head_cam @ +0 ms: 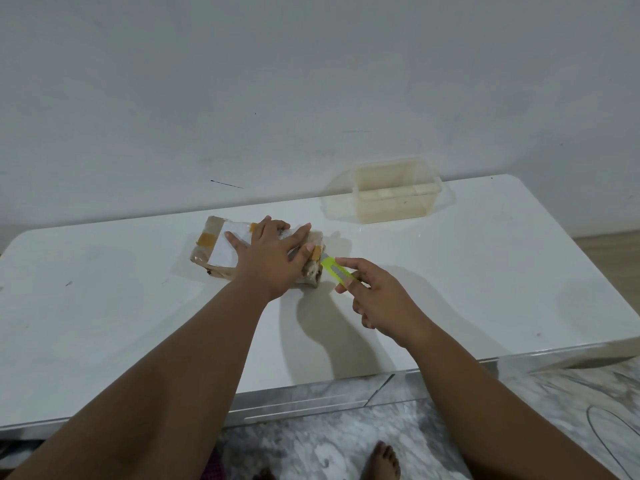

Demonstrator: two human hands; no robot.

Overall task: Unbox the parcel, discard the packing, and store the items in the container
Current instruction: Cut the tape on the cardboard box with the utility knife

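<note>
- Through the head camera we look down on a white table [104,306] that stands against a pale wall [242,81].
- The parcel [221,249] lies on the table a little left of centre: a package in brownish clear wrapping, with a white label on top and patches of tan tape at the label's corners.
- Our left hand [268,258] lies flat on top of the parcel with its fingers spread apart, pressing on the right half; it closes around nothing.
- Our right hand [377,296] is closed on a bright yellow-green cutter [337,271], pinched between the thumb and the first fingers, with the remaining fingers curled underneath.
- The front end of the cutter points up and to the left and meets the right end of the parcel, just beside our left fingertips [308,249]; we cannot make out the blade itself against the wrapping.
- The container [394,192], a clear plastic tub with no lid on it, stands near the far edge of the table, well apart from the parcel and to its right; a row of pale blocks shows through its wall, and we cannot tell what they are.
- Below the table's near edge we see a grey marbled floor [346,441] and one bare foot [382,459].
</note>
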